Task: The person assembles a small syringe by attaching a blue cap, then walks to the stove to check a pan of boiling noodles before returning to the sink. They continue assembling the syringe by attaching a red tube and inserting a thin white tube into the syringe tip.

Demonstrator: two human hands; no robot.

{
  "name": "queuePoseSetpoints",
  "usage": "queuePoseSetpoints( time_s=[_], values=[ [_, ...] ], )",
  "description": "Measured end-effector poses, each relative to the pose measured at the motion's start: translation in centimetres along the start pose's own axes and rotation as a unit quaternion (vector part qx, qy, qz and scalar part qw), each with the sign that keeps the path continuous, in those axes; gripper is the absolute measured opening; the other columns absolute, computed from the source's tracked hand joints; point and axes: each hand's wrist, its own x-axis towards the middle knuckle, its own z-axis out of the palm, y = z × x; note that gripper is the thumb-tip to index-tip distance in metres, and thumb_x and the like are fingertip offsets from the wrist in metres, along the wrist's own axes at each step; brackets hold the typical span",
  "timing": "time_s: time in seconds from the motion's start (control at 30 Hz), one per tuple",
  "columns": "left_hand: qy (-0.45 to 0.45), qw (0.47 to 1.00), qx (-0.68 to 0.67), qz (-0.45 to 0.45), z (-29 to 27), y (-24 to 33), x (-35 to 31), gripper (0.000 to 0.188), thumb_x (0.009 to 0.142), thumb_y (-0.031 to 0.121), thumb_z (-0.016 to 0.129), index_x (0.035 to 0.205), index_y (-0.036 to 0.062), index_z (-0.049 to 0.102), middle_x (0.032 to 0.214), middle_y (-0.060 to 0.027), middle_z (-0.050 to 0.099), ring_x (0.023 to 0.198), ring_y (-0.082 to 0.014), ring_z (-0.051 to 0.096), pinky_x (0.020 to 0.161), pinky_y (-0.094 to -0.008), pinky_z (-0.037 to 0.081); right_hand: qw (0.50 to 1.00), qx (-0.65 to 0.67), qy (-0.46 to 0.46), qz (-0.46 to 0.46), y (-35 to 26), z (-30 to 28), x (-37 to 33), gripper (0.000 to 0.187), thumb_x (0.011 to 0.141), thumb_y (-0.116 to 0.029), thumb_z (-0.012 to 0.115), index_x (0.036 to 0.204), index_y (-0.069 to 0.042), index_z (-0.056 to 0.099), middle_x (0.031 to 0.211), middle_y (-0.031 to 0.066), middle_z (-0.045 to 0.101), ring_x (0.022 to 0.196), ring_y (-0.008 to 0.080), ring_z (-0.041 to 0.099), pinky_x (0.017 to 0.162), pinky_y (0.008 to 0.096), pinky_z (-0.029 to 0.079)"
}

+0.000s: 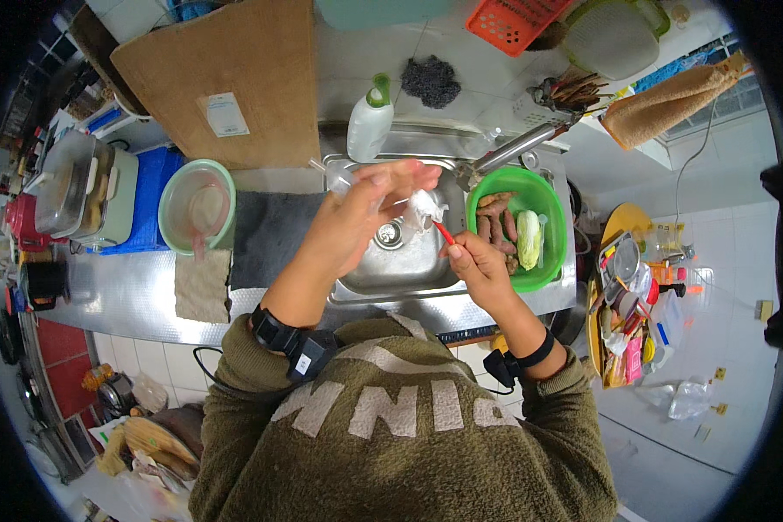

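One red handle [445,233] is pinched in the right hand [480,271] near the right edge of the sink [383,272], likely containing mess; whether the left hand [354,213] grips, I cannot tell.

Looks steeply down from head height, upright, in one wide fisheye view. Faces the steel sink [413,267] near the middle, with left hand [357,217] and right hand [481,274] at arm's reach. Catches the olive sweater [400,474] closest, along the lower edge. Sweeps out to floor tiles [159,365] at lower left and white wall tiles [729,244] at far right.
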Motion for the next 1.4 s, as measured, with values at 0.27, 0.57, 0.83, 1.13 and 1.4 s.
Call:
queuePoseSetpoints(
  time_s=[0.27,0.57,0.83,1.13,1.4],
  values=[
    [0.014,0.981,0.192,0.012,0.9,-0.8,0.1,0.023,0.094,0.018,0.053,0.109,0.0001,0.057,0.110,-0.0117,0.064,0.097,-0.0126,0.057,0.088,-0.0288,0.044,0.997,-0.054,0.036,-0.037,-0.3,-0.2,-0.4,0.021,0.097,-0.019,0.049,0.092,-0.001,0.059,0.070,0.0020,0.051,0.063,0.0082,0.044,0.058,0.0227,0.038],
    [0.031,0.971,0.232,0.042,0.9,-1.6,0.9,0.011,0.095,0.014,0.050,0.097,0.0027,0.053,0.105,-0.0147,0.065,0.091,-0.0130,0.058,0.080,-0.0283,0.047,0.996,-0.075,0.040,0.003,-1.5,-0.3,-0.7,0.022,0.096,-0.019,0.049,0.094,0.001,0.060,0.073,0.0072,0.057,0.066,0.0114,0.051,0.062,0.0248,0.041],
    [0.013,0.987,0.104,0.121,0.4,-2.0,0.9,0.015,0.097,0.020,0.047,0.102,0.0055,0.047,0.121,-0.0221,0.055,0.108,-0.0278,0.057,0.091,-0.0350,0.043,0.999,-0.028,0.046,-0.001,-1.0,-0.6,-0.8,0.028,0.097,-0.026,0.049,0.095,-0.001,0.062,0.066,-0.0028,0.045,0.061,0.0055,0.040,0.056,0.0210,0.033],
    [-0.039,0.995,0.060,0.065,0.0,-2.4,0.8,0.018,0.094,0.017,0.050,0.108,0.0085,0.044,0.128,-0.0218,0.049,0.117,-0.0292,0.051,0.098,-0.0402,0.040,0.998,0.054,0.020,0.025,-0.9,-0.4,-0.3,0.025,0.097,-0.024,0.049,0.096,-0.002,0.062,0.065,-0.0054,0.041,0.060,0.0045,0.035,0.054,0.0201,0.031],
    [0.043,0.999,0.009,-0.026,0.3,-2.9,0.5,0.035,0.094,0.017,0.051,0.124,0.0032,0.044,0.122,-0.0167,0.053,0.109,-0.0216,0.053,0.095,-0.0367,0.043,0.989,0.140,0.022,0.030,-0.5,-0.2,-0.2,0.028,0.098,-0.026,0.047,0.095,-0.002,0.061,0.059,-0.0067,0.038,0.052,0.0027,0.032,0.048,0.0195,0.026]
  ],
)
